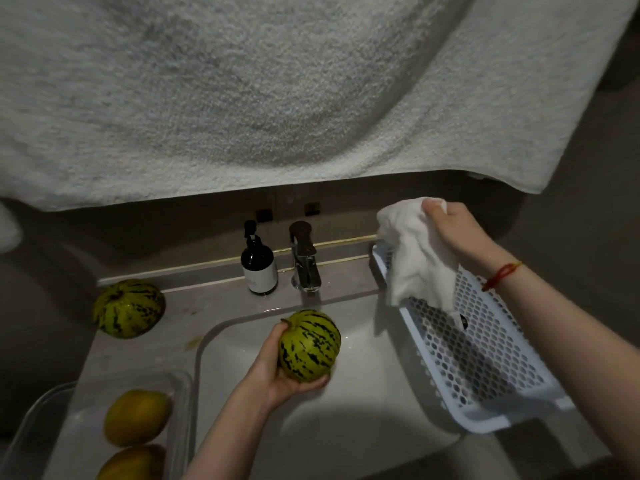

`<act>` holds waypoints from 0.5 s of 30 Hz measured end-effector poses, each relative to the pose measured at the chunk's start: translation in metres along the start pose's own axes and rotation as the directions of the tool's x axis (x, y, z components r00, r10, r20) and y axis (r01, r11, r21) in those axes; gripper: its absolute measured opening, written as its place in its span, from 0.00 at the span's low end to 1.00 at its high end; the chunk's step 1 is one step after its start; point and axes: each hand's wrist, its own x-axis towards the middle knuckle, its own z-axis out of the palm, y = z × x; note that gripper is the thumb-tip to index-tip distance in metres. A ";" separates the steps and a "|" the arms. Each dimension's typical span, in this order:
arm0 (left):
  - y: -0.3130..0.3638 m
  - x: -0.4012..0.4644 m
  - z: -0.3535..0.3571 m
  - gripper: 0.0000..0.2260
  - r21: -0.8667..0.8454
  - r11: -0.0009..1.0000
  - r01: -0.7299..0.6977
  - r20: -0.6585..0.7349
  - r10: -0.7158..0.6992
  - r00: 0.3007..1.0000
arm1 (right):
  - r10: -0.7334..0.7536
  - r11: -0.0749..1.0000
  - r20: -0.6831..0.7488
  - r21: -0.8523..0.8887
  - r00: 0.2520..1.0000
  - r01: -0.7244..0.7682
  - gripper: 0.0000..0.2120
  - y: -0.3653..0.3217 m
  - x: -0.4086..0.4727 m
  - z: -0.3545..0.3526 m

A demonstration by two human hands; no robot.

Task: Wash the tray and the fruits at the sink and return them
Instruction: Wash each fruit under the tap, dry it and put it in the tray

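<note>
While the left hand [277,365] cups a round green melon with dark broken stripes [309,344] over the white rectangular sink basin [363,393], fingers curled under and around it, the right hand [453,230] pinches a crumpled white cloth [415,258] by its top, so that it hangs above the white perforated plastic basket [485,358] resting on the sink's right edge. No water appears to run from the chrome tap [304,261], so I judge the step in hand to be drying or wiping the held melon rather than rinsing it. A second striped melon [129,308] sits on the grey counter [207,306] to the left, near a dark pump bottle [259,265]. Two plain yellow-orange fruits [136,417] lie in a clear plastic tray [180,393] at lower left, which looks like the place of return. The next move probably calls for bringing cloth and melon together over the basin, with the left hand turning the slippery fruit without letting it drop.
</note>
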 end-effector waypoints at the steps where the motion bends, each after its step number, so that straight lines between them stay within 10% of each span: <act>1: 0.001 -0.004 -0.001 0.18 0.015 1.000 -0.017 0.013 0.017 1.000 | 0.035 0.998 0.038 0.043 0.999 -0.037 0.16 -0.007 -0.003 -0.001; 10: 0.028 -0.047 0.006 0.16 0.007 0.940 -0.341 0.230 0.330 0.915 | 0.346 0.737 0.465 0.403 0.815 -0.543 0.16 -0.019 -0.048 0.037; 15: 0.032 -0.063 0.027 0.15 0.028 0.884 -0.466 0.290 0.439 0.850 | 0.263 0.501 0.704 0.485 0.660 -0.717 0.20 -0.017 -0.072 0.073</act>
